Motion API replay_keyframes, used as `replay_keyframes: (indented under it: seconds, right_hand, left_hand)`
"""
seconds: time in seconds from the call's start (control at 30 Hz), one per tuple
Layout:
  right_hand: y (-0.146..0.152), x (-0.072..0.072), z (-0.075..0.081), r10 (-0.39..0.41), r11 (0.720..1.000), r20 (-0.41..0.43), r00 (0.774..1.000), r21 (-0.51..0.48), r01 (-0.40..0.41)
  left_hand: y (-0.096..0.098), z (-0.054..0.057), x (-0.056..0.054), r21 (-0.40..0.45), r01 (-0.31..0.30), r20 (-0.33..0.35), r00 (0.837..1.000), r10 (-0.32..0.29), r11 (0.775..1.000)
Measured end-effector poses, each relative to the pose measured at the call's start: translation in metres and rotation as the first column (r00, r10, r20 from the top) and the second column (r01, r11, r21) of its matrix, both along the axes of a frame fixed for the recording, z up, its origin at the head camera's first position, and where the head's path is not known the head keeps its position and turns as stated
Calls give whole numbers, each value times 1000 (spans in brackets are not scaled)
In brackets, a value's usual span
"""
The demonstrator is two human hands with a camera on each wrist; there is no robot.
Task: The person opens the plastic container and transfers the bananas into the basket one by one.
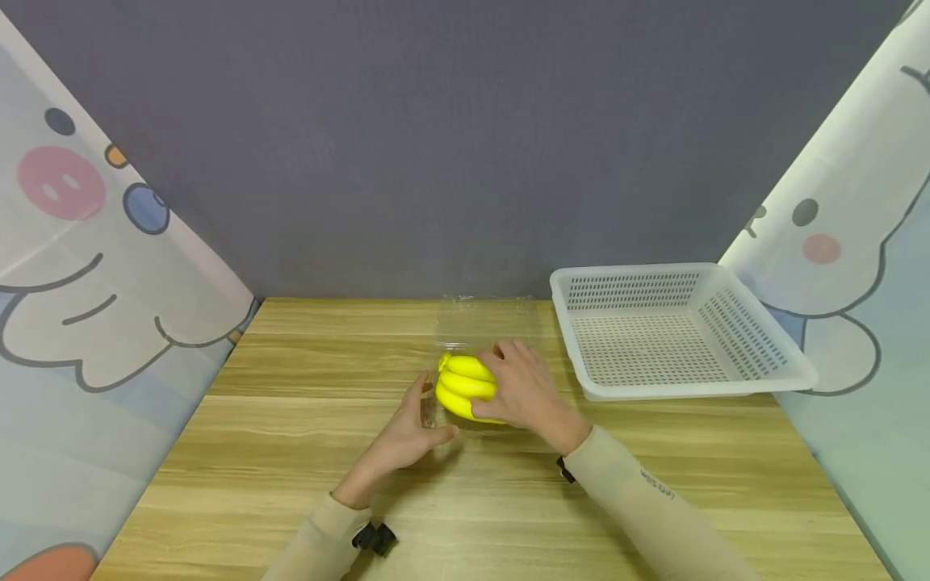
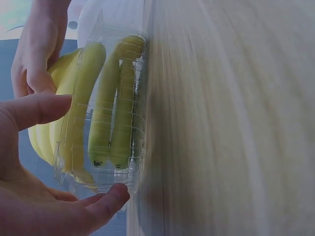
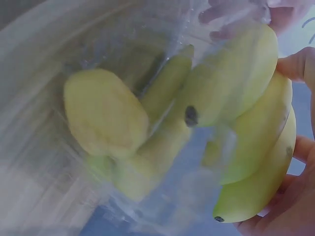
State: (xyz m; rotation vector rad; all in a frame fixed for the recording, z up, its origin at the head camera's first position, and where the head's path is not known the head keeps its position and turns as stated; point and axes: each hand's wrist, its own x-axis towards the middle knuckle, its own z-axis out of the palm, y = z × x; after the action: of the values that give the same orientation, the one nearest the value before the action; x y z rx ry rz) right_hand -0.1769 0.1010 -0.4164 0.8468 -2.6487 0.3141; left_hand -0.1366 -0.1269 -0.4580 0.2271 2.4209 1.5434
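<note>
A bunch of yellow bananas (image 1: 467, 389) is held by my right hand (image 1: 525, 386), thumb on the near side and fingers over the far side. It lies over a clear plastic clamshell box (image 2: 129, 169), whose lid is folded back toward the wall. Through the box's side show more bananas (image 2: 102, 113) inside. A rounded yellow fruit (image 3: 106, 114) lies beside them in the right wrist view. My left hand (image 1: 407, 432) grips the box's near left corner, thumb along the front and fingers at the left end.
A white perforated plastic basket (image 1: 654, 347) stands at the back right of the wooden table (image 1: 291, 403). Behind the table rises a grey partition (image 1: 465, 161), with cartoon-printed sheets (image 1: 109, 242) on both sides.
</note>
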Motion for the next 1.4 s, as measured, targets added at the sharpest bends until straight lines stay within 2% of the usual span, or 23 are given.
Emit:
replay_keyframes:
  seconds: [0.27, 0.53, 0.63, 1.4]
  right_hand:
    - [1, 1, 15, 8, 1000, 10, 1000, 8, -9]
    - [3, 0, 25, 1, 1000, 29, 1000, -31, 0]
    - [6, 0, 28, 2, 999, 12, 1000, -38, -2]
    - [24, 11, 57, -16, 990, 19, 1000, -139, 19]
  left_hand:
    - [1, 0, -1, -23, -18, -6, 1000, 18, 1000]
    - [1, -1, -3, -38, -26, -9, 1000, 26, 999]
    - [1, -1, -3, -37, -28, -6, 1000, 28, 999]
    - [1, -2, -1, -30, -22, 8, 1000, 23, 999]
